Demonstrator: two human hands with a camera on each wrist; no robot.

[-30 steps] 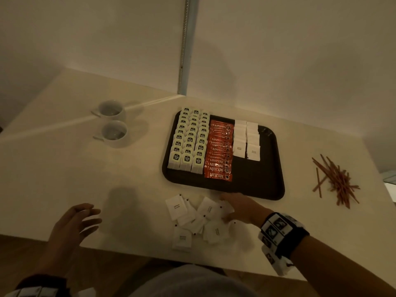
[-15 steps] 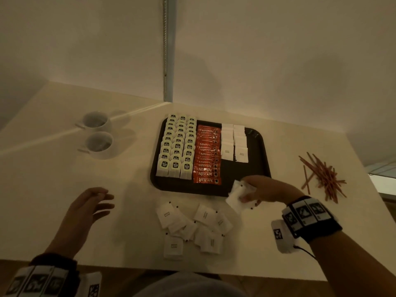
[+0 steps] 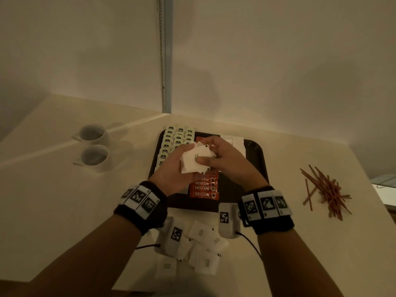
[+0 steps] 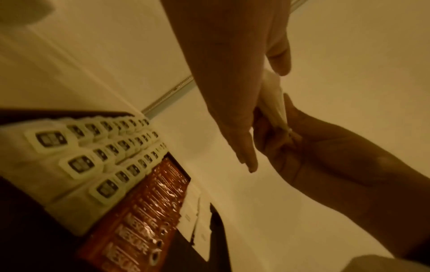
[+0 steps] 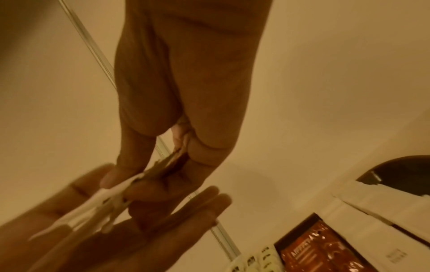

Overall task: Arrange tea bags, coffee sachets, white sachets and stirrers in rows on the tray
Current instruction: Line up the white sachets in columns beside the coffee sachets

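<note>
Over the dark tray (image 3: 258,161) both hands meet on a small stack of white sachets (image 3: 194,162). My left hand (image 3: 182,156) lies palm-up under the stack with its thumb on top, as the left wrist view shows (image 4: 244,119). My right hand (image 3: 216,156) pinches the stack's right edge between thumb and fingers (image 5: 149,176). On the tray lie rows of tea bags (image 3: 175,136), orange coffee sachets (image 3: 203,188) and laid white sachets (image 3: 236,142). The hands hide the tray's middle. The stirrers (image 3: 325,189) lie in a heap on the table at the right.
Several loose white sachets (image 3: 203,249) are scattered on the table between my forearms, in front of the tray. Two white cups (image 3: 93,146) stand at the left. The wall rises just behind the tray. The table edge runs close to my body.
My right hand lifted white sachets from the loose pile and carried them over the tray. My left hand rose from the table's front left and joined it under the stack.
</note>
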